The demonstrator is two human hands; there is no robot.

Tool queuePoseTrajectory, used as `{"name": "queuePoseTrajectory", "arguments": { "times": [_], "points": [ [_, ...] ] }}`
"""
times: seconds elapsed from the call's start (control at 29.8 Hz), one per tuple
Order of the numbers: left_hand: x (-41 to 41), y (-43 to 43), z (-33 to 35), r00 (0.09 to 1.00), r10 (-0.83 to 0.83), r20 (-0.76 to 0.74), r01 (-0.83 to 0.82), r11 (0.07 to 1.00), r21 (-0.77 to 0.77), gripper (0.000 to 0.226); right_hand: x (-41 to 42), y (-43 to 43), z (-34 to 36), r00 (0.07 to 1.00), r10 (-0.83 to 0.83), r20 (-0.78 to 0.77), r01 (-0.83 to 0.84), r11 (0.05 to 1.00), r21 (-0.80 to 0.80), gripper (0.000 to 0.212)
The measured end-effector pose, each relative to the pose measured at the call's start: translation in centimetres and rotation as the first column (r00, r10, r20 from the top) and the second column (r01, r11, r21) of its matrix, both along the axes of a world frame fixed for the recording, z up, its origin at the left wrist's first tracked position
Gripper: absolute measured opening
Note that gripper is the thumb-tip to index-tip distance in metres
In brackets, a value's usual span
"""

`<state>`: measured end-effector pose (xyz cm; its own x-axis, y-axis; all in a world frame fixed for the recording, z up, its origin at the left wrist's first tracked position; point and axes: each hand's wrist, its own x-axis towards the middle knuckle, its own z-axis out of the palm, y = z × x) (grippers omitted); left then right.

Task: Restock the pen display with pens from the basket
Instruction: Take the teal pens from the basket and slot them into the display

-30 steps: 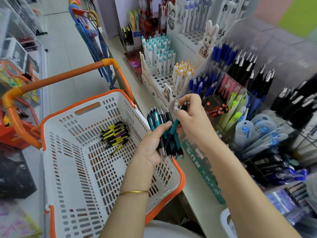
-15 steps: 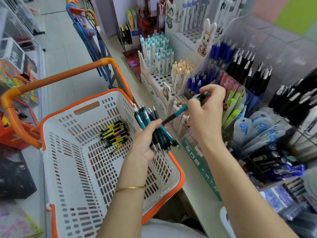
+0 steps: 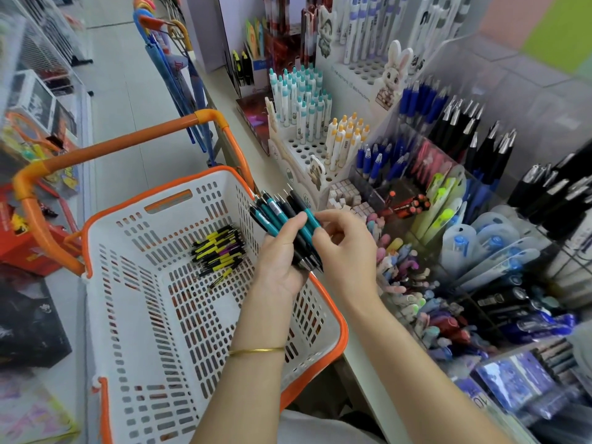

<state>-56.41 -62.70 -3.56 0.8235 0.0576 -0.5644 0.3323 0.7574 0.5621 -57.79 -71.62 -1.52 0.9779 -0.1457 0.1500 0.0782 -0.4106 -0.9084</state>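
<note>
Change: half a second ago the right hand [image 3: 346,248] held a single teal pen up at the display, beyond the basket's far corner; it has come back to the bundle, and that pen is gone from its fingers.
Left hand: the left hand [image 3: 282,261] is above the basket's display-side rim, fingers and thumb curled round the bundle of teal-and-black click pens [image 3: 282,216], whose top ends fan out past the far corner.
Right hand: fingers bent, thumb and fingertips pinching the outermost teal pen [image 3: 312,219] on the bundle's side away from the basket.
Basket: the white perforated plastic basket with an orange rim [image 3: 342,325] holds a small heap of yellow-and-black pens [image 3: 221,248] on its floor near the far wall; its orange handle [image 3: 118,142] stands raised over the far end.
Display: the clear acrylic compartmented pen display [image 3: 480,75] stands on the counter beside the basket, its compartments holding blue, black and pastel pens.
Stand: the white holed pen stand [image 3: 301,149], beyond the basket's far corner, carries teal-capped and orange-capped white pens.
</note>
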Motion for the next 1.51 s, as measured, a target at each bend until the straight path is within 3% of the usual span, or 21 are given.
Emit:
{"name": "queuePoseTrajectory", "arguments": {
  "times": [0.13,0.3,0.47,0.57,0.67,0.77,0.94,1.11,1.28,1.41,1.51],
  "points": [
    [-0.1,-0.2,0.4,0.998,-0.043,0.048,0.042,0.999,0.008,0.011,0.4,-0.1,0.5,0.999,0.047,0.002,-0.047,0.997,-0.066,0.014],
    [0.0,-0.4,0.9,0.995,-0.084,0.053,0.084,0.996,0.005,0.003,1.0,-0.4,1.2,0.994,0.108,-0.017,-0.110,0.981,-0.161,0.004],
    [0.0,-0.4,0.4,0.993,-0.115,0.025,0.114,0.992,0.046,0.006,1.4,-0.8,1.1,0.994,0.066,-0.086,-0.077,0.988,-0.137,0.008],
    [-0.2,-0.5,0.0,0.987,-0.146,0.062,0.137,0.982,0.128,0.006,2.1,-1.1,1.3,0.999,0.040,-0.027,-0.044,0.978,-0.205,0.013],
    [-0.3,-1.0,0.0,0.972,-0.211,0.106,0.186,0.960,0.210,0.011,3.4,-0.7,1.8,0.986,0.160,-0.054,-0.169,0.919,-0.355,0.030],
    [-0.1,-1.3,-0.1,0.960,-0.257,0.115,0.213,0.930,0.298,0.025,4.4,-0.4,2.1,0.981,0.176,-0.087,-0.196,0.855,-0.480,0.032],
    [-0.2,-1.3,-0.1,0.942,-0.313,0.120,0.255,0.900,0.353,0.028,5.3,-0.1,3.0,0.981,0.168,-0.098,-0.191,0.930,-0.314,0.017],
    [0.0,-1.0,-0.1,0.923,-0.360,0.135,0.291,0.883,0.368,0.020,6.1,0.1,3.4,0.995,0.078,-0.062,-0.082,0.994,-0.068,0.008],
    [-0.9,-0.6,-0.8,0.944,-0.326,0.042,0.312,0.929,0.198,0.012,7.1,-1.3,5.8,0.991,-0.097,0.096,0.080,0.983,0.167,0.015],
    [-0.5,-0.3,-0.8,0.986,-0.169,-0.010,0.169,0.985,0.016,0.003,5.2,-1.3,4.7,0.968,-0.092,0.234,0.085,0.996,0.041,0.014],
    [-0.2,-0.3,-0.4,0.990,-0.130,-0.050,0.130,0.991,0.007,0.008,2.6,-1.1,2.5,0.980,-0.056,0.189,0.072,0.994,-0.078,0.014]
  ]
}}
